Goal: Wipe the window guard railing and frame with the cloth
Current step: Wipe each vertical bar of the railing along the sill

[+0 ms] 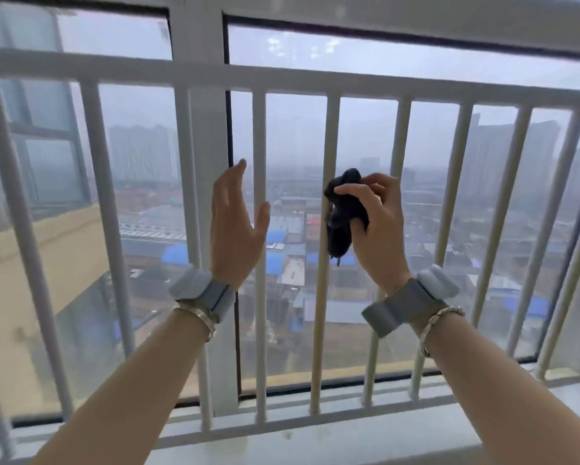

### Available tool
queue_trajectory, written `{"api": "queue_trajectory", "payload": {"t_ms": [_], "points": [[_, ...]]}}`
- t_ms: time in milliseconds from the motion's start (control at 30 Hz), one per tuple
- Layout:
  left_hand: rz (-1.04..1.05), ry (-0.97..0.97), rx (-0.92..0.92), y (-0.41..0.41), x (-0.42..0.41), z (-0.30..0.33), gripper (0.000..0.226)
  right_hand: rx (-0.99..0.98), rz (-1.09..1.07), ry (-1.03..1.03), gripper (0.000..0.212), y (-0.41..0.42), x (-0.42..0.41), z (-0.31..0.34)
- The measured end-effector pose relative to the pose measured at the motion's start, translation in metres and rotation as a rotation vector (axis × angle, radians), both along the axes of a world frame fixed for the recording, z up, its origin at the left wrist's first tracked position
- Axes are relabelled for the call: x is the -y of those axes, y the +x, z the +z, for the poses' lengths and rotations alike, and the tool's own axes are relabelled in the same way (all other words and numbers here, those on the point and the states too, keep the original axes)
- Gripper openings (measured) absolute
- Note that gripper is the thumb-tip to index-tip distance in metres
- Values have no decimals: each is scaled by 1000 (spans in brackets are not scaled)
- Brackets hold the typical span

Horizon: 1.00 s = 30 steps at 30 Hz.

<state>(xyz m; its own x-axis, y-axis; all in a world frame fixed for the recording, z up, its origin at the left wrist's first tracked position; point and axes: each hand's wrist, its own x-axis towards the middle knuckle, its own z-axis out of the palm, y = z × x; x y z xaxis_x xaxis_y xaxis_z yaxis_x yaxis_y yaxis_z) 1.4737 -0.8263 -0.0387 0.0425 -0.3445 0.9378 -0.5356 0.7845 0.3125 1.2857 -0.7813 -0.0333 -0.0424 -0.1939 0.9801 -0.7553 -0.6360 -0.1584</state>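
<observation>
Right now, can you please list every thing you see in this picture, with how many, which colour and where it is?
railing: one, white, with a top rail and many upright bars, across the whole view in front of the window
window frame: one, white, upright post behind the bars, left of centre
window glass: two panes in view, clear, behind the railing, a hazy city outside
sill: one, pale grey, below the railing
cloth: one, black, bunched around a bar right of centre
wristbands: two, grey, one on each wrist
bracelets: two, metal-coloured, one on each forearm
left hand: open, fingers straight, by a bar near centre
right hand: grips the cloth
</observation>
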Motion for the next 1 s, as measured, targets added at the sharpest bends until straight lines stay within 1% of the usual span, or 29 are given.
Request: {"api": "queue_trajectory", "payload": {"t_ms": [67,167,233,300,400,500,600,667,700,800,867,933,1000], "points": [[-11,31,0,0,8,15,59,-14,-20,-78,43,6,4,26],[42,-65,65,1,22,21,55,-22,-82,-189,47,10,15,63],[50,-95,81,3,27,20,54,-57,-133,-196,48,10,26,84],[46,-89,73,3,29,18,55,-161,-185,-169,43,8,38,97],[17,-83,66,3,28,16,56,-275,-271,-125,39,6,51,91],[9,-55,60,3,28,15,58,-384,-316,-113,34,7,51,53],[-5,-37,59,3,29,14,57,-546,-307,-44,35,-2,39,20],[-24,-38,52,3,29,14,56,-631,-282,-14,38,-11,29,22],[-33,-42,45,3,28,13,56,-633,-274,-27,39,-14,26,30],[-37,-58,34,2,27,12,55,-504,-295,-153,36,-18,28,73],[-32,-64,31,1,28,11,56,-461,-313,-192,33,-18,36,94],[-30,-66,30,1,30,10,56,-518,-318,-169,35,-18,48,95],[-28,-63,21,0,30,9,55,-626,-315,-117,38,-16,58,78]]}}
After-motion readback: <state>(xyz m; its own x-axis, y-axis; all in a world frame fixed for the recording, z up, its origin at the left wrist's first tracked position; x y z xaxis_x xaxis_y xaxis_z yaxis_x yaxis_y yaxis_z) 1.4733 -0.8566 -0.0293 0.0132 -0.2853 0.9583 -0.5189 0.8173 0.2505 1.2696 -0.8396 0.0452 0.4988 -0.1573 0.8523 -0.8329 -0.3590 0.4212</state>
